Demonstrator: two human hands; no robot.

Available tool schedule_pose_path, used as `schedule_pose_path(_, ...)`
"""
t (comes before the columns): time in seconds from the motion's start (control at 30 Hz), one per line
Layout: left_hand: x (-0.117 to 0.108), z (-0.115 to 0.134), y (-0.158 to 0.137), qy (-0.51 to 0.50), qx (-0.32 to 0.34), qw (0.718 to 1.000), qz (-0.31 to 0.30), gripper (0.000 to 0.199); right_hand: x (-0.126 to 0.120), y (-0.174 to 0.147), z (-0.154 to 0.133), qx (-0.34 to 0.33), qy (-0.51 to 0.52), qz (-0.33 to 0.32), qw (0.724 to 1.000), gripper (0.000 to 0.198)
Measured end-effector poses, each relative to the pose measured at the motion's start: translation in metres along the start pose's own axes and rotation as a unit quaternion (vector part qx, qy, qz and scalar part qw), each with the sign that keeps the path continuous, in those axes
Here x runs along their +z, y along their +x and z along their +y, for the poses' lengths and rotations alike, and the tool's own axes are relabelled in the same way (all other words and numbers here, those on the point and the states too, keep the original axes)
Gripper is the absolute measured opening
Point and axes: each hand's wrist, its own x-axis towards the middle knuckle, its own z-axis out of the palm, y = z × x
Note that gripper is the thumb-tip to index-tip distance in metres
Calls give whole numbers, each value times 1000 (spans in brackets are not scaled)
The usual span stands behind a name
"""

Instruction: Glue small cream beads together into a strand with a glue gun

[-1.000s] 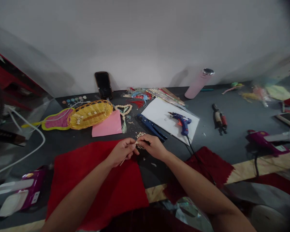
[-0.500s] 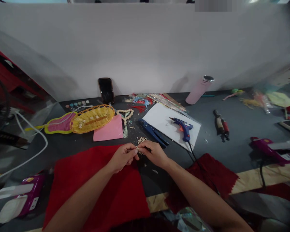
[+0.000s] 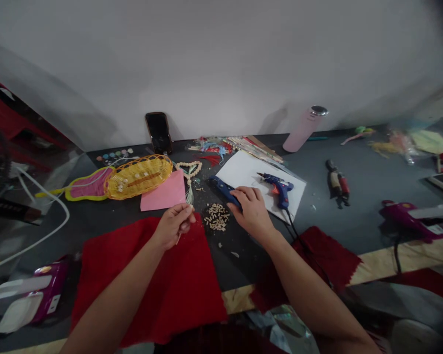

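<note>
The red cloth (image 3: 192,290) looks matt and soft. Above it, the thin stick (image 3: 178,239) is pale, dull and wood-like. Just right of the cloth, the small pieces (image 3: 216,217) look like dry, unpolished wood; farther right, the blue tool (image 3: 220,186) and the glue gun (image 3: 280,187) show smooth plastic. Beyond the cloth lie smooth pink paper (image 3: 162,192) and a ridged, woven basket (image 3: 142,178) with a faint sheen. Farther beyond, the phone (image 3: 158,132) has glossy dark glass, and the bottle (image 3: 302,132), far right, a satin body under shiny metal.
</note>
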Motion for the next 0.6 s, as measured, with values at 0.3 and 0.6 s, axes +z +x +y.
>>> schedule_pose_path(0.3, 4, -6, -11, 238, 112, 964, 36, 16, -2, 2, -12, -45, 58, 44, 996, 17)
schedule_pose_path(0.6, 16, -4, -25, 485, 224, 845, -9, 18, 5, -8, -43, -157, 318, -18, 935, 13)
